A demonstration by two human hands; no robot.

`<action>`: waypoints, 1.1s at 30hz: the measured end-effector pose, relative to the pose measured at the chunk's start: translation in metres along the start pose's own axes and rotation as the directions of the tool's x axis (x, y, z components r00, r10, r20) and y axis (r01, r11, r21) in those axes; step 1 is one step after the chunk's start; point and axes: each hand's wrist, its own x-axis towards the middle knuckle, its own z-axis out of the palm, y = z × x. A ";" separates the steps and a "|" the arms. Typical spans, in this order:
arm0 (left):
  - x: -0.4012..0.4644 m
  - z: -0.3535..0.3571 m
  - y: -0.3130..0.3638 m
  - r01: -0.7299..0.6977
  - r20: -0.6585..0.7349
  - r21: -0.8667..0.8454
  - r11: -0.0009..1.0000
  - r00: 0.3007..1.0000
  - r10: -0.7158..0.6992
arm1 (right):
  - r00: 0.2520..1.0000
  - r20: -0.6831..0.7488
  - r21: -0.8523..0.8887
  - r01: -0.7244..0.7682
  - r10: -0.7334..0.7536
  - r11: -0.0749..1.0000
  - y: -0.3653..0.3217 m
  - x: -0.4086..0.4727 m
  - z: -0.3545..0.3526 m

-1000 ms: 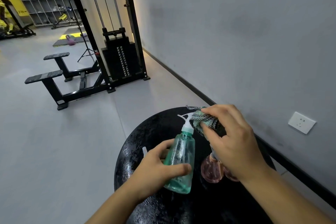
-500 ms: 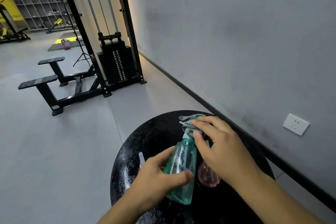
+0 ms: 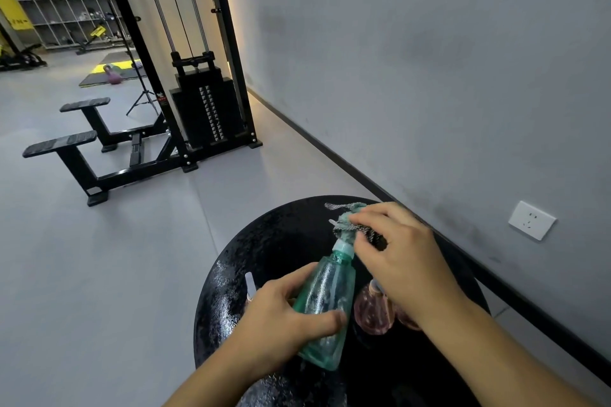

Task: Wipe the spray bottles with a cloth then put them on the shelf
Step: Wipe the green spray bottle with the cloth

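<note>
The left hand (image 3: pixel 281 317) grips the body of a green spray bottle (image 3: pixel 325 307), fingers and thumb curled round it, holding it tilted above the round black table (image 3: pixel 231 274) with its head pointing away from the person. The right hand (image 3: pixel 400 261) pinches a patterned cloth (image 3: pixel 350 225) bunched over the bottle's spray head, with the white nozzle tip poking out to the left of the cloth. So the wiping of this bottle is under way, and judging by where the cloth sits, the work is at the nozzle and trigger end; whether the body has been wiped cannot be told, though droplets or streaks show on its clear plastic.

Just beside the green bottle, under the right wrist, a pink spray bottle (image 3: pixel 372 314) stands on the table, largely hidden by the hand. To the left of the left hand a white piece (image 3: pixel 250 281) shows above the knuckles, perhaps the trigger of a further bottle, but too little is visible to say. These seem yet to be handled.

No bottle is on a shelf in this view. The only shelving seen is a grid of cubby shelves (image 3: pixel 66 16) against the far wall, well apart from the table, beyond a cable weight machine (image 3: pixel 205 109). By this reckoning the task is at an early stage: one bottle mid-wipe, at least one more waiting, and all placing left to do.
</note>
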 end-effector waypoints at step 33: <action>-0.004 -0.004 0.004 -0.018 -0.025 0.004 1.000 1.000 0.018 | 1.000 0.030 -0.083 -0.004 0.007 0.997 0.023 0.005 -0.005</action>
